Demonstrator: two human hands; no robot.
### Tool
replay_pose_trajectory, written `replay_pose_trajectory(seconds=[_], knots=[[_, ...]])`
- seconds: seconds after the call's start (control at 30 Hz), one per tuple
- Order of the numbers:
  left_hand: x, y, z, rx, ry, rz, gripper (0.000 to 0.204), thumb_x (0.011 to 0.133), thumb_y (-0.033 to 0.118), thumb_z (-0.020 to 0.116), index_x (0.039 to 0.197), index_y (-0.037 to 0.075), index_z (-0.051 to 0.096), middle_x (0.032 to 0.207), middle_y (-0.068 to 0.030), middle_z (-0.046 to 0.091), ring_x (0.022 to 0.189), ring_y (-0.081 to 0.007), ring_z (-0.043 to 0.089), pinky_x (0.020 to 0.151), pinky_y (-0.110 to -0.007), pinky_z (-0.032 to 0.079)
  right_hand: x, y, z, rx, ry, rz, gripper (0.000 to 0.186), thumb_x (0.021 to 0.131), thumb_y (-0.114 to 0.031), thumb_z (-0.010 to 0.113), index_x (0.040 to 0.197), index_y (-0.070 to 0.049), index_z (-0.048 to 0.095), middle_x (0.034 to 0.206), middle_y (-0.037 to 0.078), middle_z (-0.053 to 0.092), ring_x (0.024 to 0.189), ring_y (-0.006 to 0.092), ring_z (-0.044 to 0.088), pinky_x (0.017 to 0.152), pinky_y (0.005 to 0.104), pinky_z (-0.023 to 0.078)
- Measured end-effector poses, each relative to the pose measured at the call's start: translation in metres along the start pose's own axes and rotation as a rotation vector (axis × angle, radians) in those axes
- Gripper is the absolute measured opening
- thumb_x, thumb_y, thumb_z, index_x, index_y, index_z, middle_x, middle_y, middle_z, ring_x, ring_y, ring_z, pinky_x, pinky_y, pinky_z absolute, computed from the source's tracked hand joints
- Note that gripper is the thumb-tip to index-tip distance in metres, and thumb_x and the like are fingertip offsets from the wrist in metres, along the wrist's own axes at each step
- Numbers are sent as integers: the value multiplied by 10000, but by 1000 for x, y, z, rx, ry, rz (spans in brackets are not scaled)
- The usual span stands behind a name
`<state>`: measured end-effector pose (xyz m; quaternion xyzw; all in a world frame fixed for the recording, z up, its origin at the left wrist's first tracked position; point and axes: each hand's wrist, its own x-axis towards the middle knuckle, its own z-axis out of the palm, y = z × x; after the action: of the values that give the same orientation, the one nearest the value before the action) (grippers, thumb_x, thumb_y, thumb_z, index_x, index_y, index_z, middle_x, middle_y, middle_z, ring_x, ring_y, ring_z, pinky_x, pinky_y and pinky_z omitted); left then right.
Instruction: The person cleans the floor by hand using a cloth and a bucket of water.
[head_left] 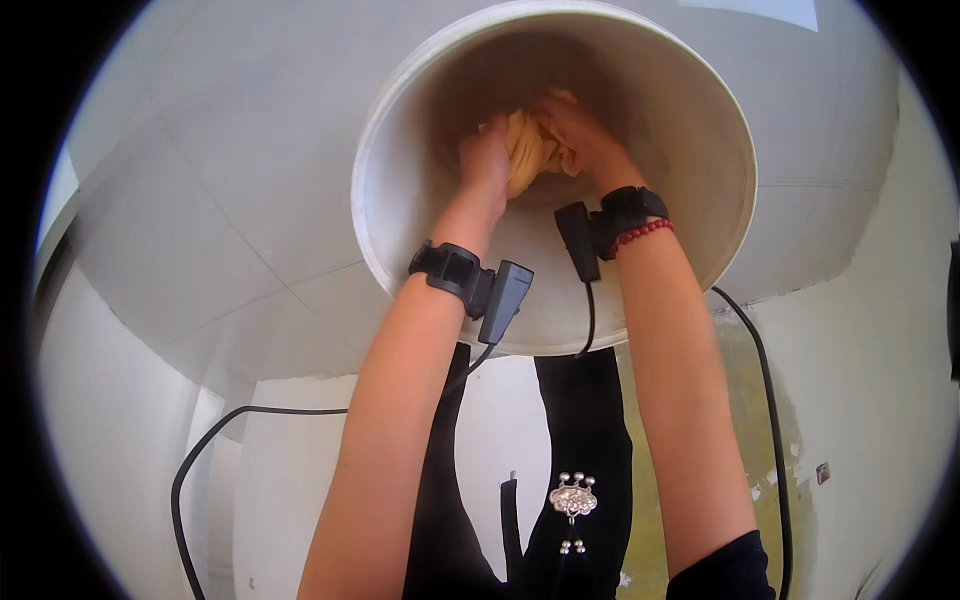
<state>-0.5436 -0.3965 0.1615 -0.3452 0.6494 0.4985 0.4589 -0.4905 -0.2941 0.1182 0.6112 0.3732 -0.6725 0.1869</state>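
Observation:
Both my arms reach down into a deep white bucket (420, 120) with a round rim. Inside it, a crumpled yellow-orange cloth (527, 155) is bunched between my hands. My left hand (485, 158) is closed on the cloth's left side. At the right side, my right hand (585, 135) grips the same cloth, its fingertips partly hidden by the folds. The bucket's brownish bottom lies in shadow, and I cannot tell whether it holds water.
Black straps with small devices sit on both wrists, the left device (506, 300) trailing a black cable (200, 440). Another black cable (768, 380) runs along the right. Grey floor tiles (230, 200) surround the bucket, with pale walls (860, 400) beyond.

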Motion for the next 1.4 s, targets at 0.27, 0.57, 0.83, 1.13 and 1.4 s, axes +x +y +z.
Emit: replay_pose_trajectory(seconds=[0.27, 0.57, 0.83, 1.13, 1.4], knots=[[32, -17, -46, 521, 269, 286, 326, 849, 303, 487, 997, 24, 566, 1006, -144, 586, 925, -273, 585, 780, -391, 474, 6, 41, -13, -750, 342, -560, 253, 730, -186, 592, 940, -46, 608, 960, 169, 617, 878, 294, 599, 743, 374, 478], [67, -55, -31, 737, 261, 171, 337, 859, 321, 487, 1053, 53, 549, 1104, -134, 569, 1047, -260, 524, 871, -381, 413, 64, 108, 14, -1287, -70, -760, 251, 760, -180, 571, 993, -103, 621, 1018, 163, 592, 974, 299, 558, 816, 424, 453], [67, -50, -47, 531, 283, 121, 422, 818, 349, 541, 1148, 90, 493, 1083, -68, 554, 949, -220, 523, 790, -324, 429, 25, 82, 20, -1084, 221, -323, 244, 693, -222, 625, 902, -102, 659, 862, 143, 638, 824, 246, 619, 740, 345, 486], [27, 11, -23, -302, -361, -149, 564, 832, 417, 565, 1262, 77, 430, 1196, -133, 507, 1076, -232, 501, 894, -346, 409, -142, -50, 12, -1000, -214, -676, 103, 593, -61, 542, 561, -72, 640, 703, 110, 638, 693, 264, 613, 646, 346, 477], [12, 2, -8, 55, -746, 61, 369, 908, 281, 408, 1165, 37, 509, 1099, -106, 562, 971, -207, 546, 870, -315, 433, -125, -22, -3, 3, -241, -481, 193, 575, 59, 378, 628, -9, 551, 735, 46, 559, 694, 126, 488, 600, 201, 378]])
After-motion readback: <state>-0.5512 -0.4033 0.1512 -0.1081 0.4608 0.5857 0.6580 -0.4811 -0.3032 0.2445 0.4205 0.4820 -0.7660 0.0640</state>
